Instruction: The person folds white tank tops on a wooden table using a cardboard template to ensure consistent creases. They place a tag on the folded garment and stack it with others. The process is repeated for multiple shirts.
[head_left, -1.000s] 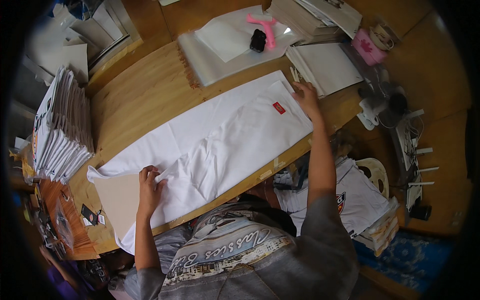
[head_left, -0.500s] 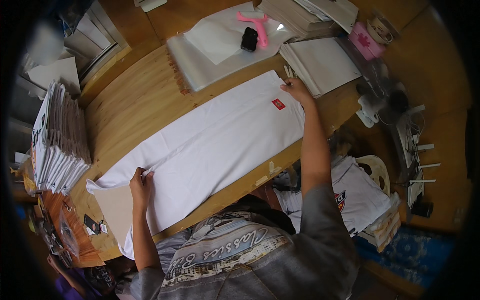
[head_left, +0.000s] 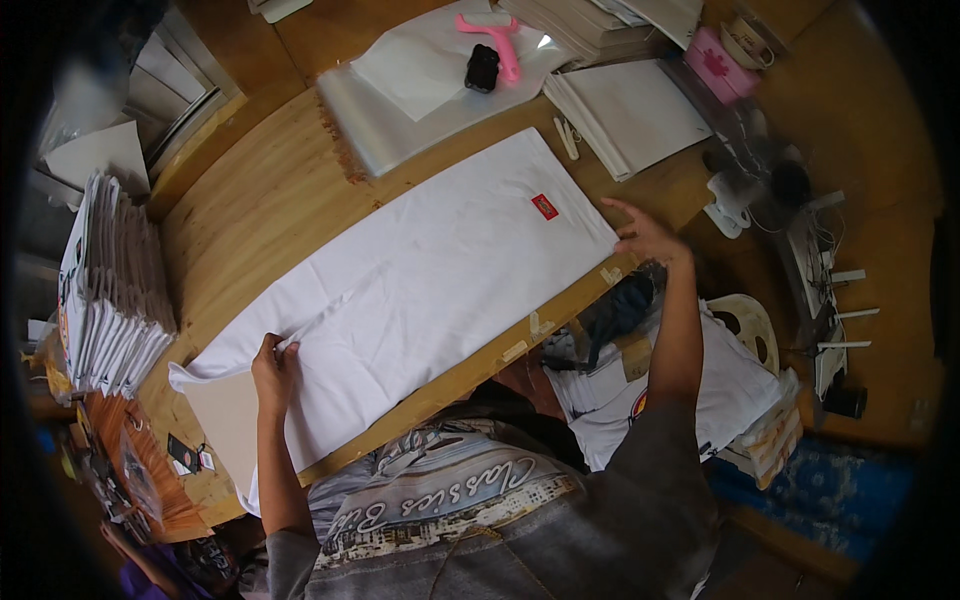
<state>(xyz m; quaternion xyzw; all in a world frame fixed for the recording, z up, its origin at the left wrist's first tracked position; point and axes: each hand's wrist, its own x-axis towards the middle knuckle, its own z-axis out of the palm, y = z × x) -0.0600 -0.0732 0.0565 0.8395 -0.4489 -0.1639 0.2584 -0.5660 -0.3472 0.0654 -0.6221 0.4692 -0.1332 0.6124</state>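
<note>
A white T-shirt [head_left: 420,260], folded into a long strip, lies slantwise across the wooden table. It carries a small red label [head_left: 544,207] near its far right end. At the lower left end, a beige board [head_left: 225,412] shows between the layers of cloth. My left hand [head_left: 275,370] pinches a crease of the shirt beside that board, with thumb and fingers together. My right hand [head_left: 648,240] is at the shirt's right corner, fingers spread and holding nothing; whether a fingertip touches the cloth I cannot tell.
Folded shirts [head_left: 118,290] stand stacked at left. Behind lie plastic sleeves [head_left: 375,120], a pink lint roller [head_left: 508,50], a black object [head_left: 482,68] and piled boards [head_left: 635,115]. A pink box [head_left: 720,65] sits at the back right. More white shirts [head_left: 690,370] lie beyond the table's front edge.
My right hand has let go of the shirt's far right edge and moved toward me to the near right corner, its fingers spreading. My left hand keeps its pinch on the cloth.
</note>
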